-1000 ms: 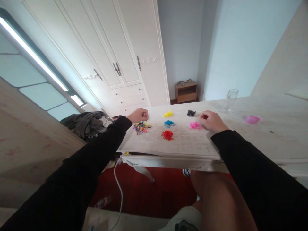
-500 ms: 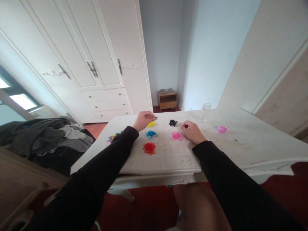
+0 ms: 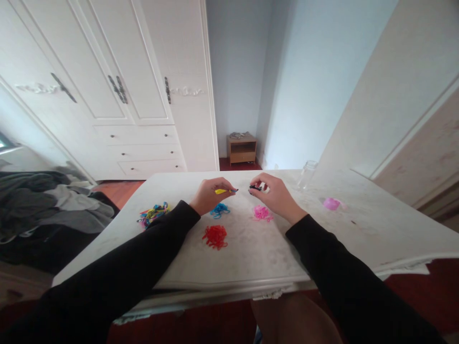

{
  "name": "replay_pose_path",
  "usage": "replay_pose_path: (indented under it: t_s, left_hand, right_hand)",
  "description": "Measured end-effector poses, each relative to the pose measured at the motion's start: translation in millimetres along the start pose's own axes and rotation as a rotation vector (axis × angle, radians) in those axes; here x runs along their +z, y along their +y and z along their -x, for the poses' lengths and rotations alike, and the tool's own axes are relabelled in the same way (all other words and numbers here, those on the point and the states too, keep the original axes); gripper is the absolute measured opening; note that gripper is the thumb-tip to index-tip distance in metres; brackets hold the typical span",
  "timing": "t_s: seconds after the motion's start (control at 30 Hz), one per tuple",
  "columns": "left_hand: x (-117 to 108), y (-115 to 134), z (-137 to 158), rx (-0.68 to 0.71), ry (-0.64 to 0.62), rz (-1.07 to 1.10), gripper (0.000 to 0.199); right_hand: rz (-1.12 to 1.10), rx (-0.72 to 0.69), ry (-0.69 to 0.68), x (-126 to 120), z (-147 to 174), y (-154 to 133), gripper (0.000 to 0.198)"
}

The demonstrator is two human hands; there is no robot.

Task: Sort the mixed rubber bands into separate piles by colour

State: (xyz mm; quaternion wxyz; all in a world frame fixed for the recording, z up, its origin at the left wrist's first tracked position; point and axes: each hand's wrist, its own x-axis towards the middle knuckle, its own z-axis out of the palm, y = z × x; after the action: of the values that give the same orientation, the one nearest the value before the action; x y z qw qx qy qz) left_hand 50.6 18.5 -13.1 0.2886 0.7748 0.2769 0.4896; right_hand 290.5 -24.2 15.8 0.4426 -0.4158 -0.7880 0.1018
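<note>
Small piles of coloured rubber bands lie on the white table (image 3: 251,258). My left hand (image 3: 211,193) is pinched on a short, thin strand of bands (image 3: 234,191) with a dark tip. The yellow bands (image 3: 221,191) show by its fingers, and the blue bands (image 3: 219,210) lie just below. At the black bands (image 3: 255,188), my right hand (image 3: 274,191) has its thumb and fingers closed around some of them. Pink bands (image 3: 263,213) sit below that hand. Closer to me is the red pile (image 3: 215,237).
A mixed-colour pile of bands (image 3: 154,215) lies left of my left forearm. A clear glass jar (image 3: 306,176) stands at the back right, with a pink-purple lump (image 3: 332,204) nearer me. Dark clothes (image 3: 53,205) are heaped beyond the left edge.
My right hand has moved left and away from me, from beside the pink pile to the black bands, closing on them. My left hand stays near the yellow bands. The view has shifted slightly.
</note>
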Motion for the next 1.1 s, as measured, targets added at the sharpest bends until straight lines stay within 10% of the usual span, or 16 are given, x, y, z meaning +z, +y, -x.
replay_pose_path:
  t_s: [0.3, 0.57, 1.1]
  left_hand:
    - [-1.7, 2.0, -0.5, -0.005, 0.046, 0.042, 0.029]
    - [-17.2, -3.6, -5.0, -0.095, 0.032, -0.066, 0.023]
    - [-40.6, 5.7, -8.8, -0.055, -0.326, -0.365, 0.017]
  right_hand:
    - [-0.108, 0.020, -0.355, 18.2, -32.9, 3.5, 0.010]
    - [0.091, 0.183, 0.033, -13.2, -19.6, 73.0, 0.007]
    - [0.108, 0.196, 0.051, -3.6, -9.7, 86.7, 0.005]
